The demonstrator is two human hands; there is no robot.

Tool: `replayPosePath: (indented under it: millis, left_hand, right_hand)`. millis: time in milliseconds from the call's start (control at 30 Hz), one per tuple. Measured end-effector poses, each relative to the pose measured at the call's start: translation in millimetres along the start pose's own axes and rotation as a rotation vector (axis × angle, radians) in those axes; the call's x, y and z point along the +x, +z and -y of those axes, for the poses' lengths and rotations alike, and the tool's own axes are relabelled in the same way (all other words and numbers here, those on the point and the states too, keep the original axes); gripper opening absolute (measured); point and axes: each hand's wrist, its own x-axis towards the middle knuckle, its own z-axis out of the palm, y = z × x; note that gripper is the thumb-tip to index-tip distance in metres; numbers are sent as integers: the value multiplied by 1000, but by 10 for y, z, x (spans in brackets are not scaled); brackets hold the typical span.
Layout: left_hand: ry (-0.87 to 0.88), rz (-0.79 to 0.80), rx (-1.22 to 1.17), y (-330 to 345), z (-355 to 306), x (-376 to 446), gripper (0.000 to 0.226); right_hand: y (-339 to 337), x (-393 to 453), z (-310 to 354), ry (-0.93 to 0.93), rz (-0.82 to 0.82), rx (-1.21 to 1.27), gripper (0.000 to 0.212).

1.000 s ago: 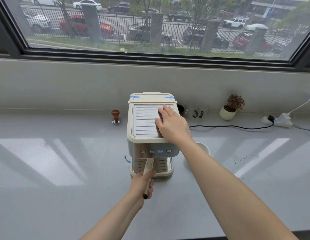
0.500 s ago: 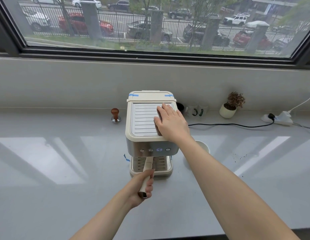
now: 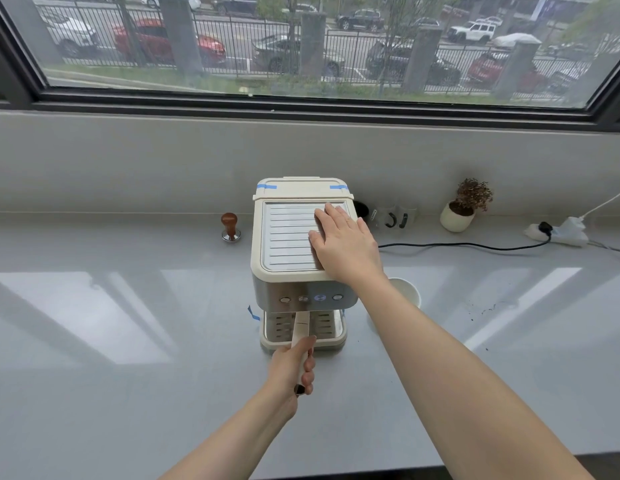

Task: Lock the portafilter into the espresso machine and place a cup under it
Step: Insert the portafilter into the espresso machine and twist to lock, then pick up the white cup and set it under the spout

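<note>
A cream and steel espresso machine [image 3: 287, 244] stands mid-counter. The portafilter [image 3: 301, 327] sits under its front, and its cream handle points straight toward me over the drip tray [image 3: 322, 336]. My left hand [image 3: 294, 367] is wrapped around that handle. My right hand [image 3: 344, 244] lies flat, fingers spread, on the right side of the machine's ribbed top. A white cup [image 3: 405, 292] stands on the counter just right of the machine, partly hidden behind my right forearm. The portafilter's basket is hidden under the machine.
A wooden-knobbed tamper [image 3: 230, 227] stands left of the machine. Behind it on the right are small mugs [image 3: 393, 218], a potted plant [image 3: 462, 209] and a power strip [image 3: 557, 233] with a black cable [image 3: 457, 244]. Coffee grounds speckle the counter [image 3: 485, 311].
The portafilter handle has swung slightly from pointing a little left to pointing straight at me, with my left hand still gripping it. My right hand stays on the machine top.
</note>
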Motion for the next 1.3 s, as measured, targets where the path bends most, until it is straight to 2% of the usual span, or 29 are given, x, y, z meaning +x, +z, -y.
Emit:
replayPosePath:
  millis: [200,400,500,600,700,767,833,967,1100,1167,1200,1233,1300]
  left_hand:
    - [51,59,97,-68,-49,-29,19]
    - [146,1,312,-169,-158,-58,24]
    - [317,-205,265,-289,-361,-48,24]
    - [609,-405,204,-408,-734,-59,36]
    - [835,-359,281,-296,-1069,-134,43]
    - [931,-300,401,-142,-1189,-145,44]
    - [1008,-315,541,-66,-1186,-73,45]
    - [1083,-387,552,-90,-1131,51,40]
    - [1125,-416,595,-90,-1102,66,32]
    - [1143,-432,618,-93,-1100,53,32]
    - [1151,-440,624,-92,-1107,49,32]
    - [1155,-448,628,-88,-1113,44,33]
    - [1161,-464,632,-83,-1115,52,33]
  right_hand:
    - [-18,8,-1,-3,15,9,54]
    - [-55,-7,-39,-31,13,38,53]
    - [-73,-33,-49,-39,-3,50,51]
    - [-92,-57,-45,-52,-32,65,48]
    - [-92,-84,-71,-84,-57,74,45]
    - [-85,-118,-126,-114,-78,109,43]
    - [-67,-163,-208,-141,-96,224,40]
    - [31,-286,-421,-199,-155,539,41]
    - [135,-424,-633,-224,-271,570,42]
    - [232,-448,-780,-133,-349,537,40]
    - [320,-447,-893,-19,-385,498,40]
    - [414,-448,-1028,151,-392,447,42]
    - [633,-491,-1343,538,-306,383,48]
